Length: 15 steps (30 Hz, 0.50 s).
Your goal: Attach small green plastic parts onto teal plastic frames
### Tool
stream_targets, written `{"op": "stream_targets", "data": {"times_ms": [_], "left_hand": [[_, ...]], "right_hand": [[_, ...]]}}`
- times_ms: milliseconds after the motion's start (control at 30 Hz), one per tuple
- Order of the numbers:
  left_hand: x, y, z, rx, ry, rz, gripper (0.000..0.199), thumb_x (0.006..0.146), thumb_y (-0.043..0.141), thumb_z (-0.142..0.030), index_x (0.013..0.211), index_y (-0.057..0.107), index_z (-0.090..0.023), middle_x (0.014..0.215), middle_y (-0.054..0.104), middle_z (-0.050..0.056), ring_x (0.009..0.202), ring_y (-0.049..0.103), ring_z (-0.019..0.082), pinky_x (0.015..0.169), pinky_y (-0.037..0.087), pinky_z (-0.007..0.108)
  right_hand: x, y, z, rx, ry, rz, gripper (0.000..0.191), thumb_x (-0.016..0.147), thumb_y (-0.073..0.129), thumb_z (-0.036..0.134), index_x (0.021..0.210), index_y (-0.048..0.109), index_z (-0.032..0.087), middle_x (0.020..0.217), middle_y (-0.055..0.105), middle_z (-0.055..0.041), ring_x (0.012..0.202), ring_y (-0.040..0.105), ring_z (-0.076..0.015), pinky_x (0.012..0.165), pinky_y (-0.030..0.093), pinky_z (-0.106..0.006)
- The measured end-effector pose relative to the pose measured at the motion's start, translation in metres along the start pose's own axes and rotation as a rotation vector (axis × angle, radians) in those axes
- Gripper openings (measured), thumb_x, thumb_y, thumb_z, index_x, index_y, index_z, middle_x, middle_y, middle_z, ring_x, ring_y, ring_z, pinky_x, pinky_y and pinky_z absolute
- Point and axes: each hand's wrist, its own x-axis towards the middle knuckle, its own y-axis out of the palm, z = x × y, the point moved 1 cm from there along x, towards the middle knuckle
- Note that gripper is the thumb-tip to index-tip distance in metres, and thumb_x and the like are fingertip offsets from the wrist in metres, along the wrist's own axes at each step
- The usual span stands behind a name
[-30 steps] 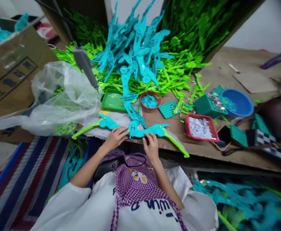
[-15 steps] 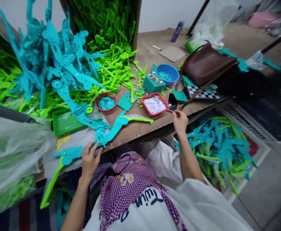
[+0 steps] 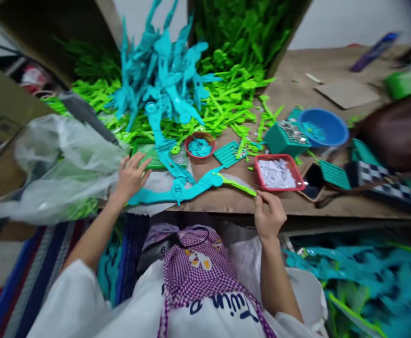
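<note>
On the front edge of the table lies a long turquoise plastic piece (image 3: pixel 191 191) with a slim lime-green plastic arm (image 3: pixel 238 185) jointed to its right end. My right hand (image 3: pixel 269 215) pinches the free tip of that arm between thumb and fingers. My left hand (image 3: pixel 133 176) is over the piece's left end, fingers spread, beside a green basket (image 3: pixel 145 152); the palm hides what lies under it. Just beyond my right hand stands a red tray (image 3: pixel 298 180) of small white parts. A round red bowl (image 3: pixel 210 151) holds small turquoise bits.
Behind rises a heap of turquoise pieces (image 3: pixel 163 70) among lime-green arms (image 3: pixel 226 103). A teal box (image 3: pixel 279 140) of metal parts and a blue bowl (image 3: pixel 337 134) stand right of centre. Plastic sheeting (image 3: pixel 67 164) hangs at left. More turquoise pieces (image 3: pixel 384 277) lie low at right.
My view has swung left. My right hand has left the red tray's edge and now grips the arm's tip. My left hand has moved up and away from me, by the green basket.
</note>
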Motion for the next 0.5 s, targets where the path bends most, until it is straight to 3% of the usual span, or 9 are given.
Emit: {"op": "stream_targets", "data": {"times_ms": [67,167,400,500], "left_hand": [[0.024,-0.012,0.027,0.077,-0.024,0.083,0.05,0.091,0.05,-0.034,0.14,0.05,-0.027,0.156,0.038,0.011,0.149,0.024,0.03,0.12,0.005,0.057],[0.036,-0.019,0.06,0.162,-0.111,0.162,0.059,0.089,0.051,-0.031,0.147,0.042,-0.027,0.159,0.032,0.012,0.151,0.015,0.031,0.116,-0.004,0.063],[-0.014,-0.022,0.094,0.364,-0.243,0.18,0.051,0.093,0.046,-0.03,0.144,0.045,-0.022,0.155,0.039,0.014,0.151,0.016,0.023,0.116,-0.01,0.059],[-0.029,-0.026,0.103,0.404,-0.337,0.177,0.056,0.096,0.043,-0.033,0.15,0.037,-0.019,0.148,0.048,0.016,0.149,0.019,0.022,0.115,-0.012,0.059]], "right_hand": [[-0.006,0.01,0.019,0.049,-0.066,-0.031,0.015,0.091,0.059,0.026,0.091,0.07,0.017,0.087,0.072,-0.0077,0.083,0.068,-0.0183,0.08,0.054,-0.033],[-0.016,0.016,0.032,0.077,-0.065,-0.02,0.014,0.091,0.059,0.025,0.092,0.07,0.017,0.087,0.072,-0.0078,0.084,0.068,-0.0182,0.082,0.054,-0.034],[-0.035,0.02,0.021,0.078,0.084,0.126,0.02,0.091,0.059,0.03,0.092,0.071,0.014,0.087,0.073,-0.0102,0.08,0.068,-0.0194,0.075,0.054,-0.032],[-0.033,0.035,0.032,0.108,0.041,0.165,0.02,0.092,0.059,0.03,0.093,0.071,0.015,0.087,0.073,-0.0092,0.08,0.069,-0.0192,0.078,0.055,-0.034]]}}
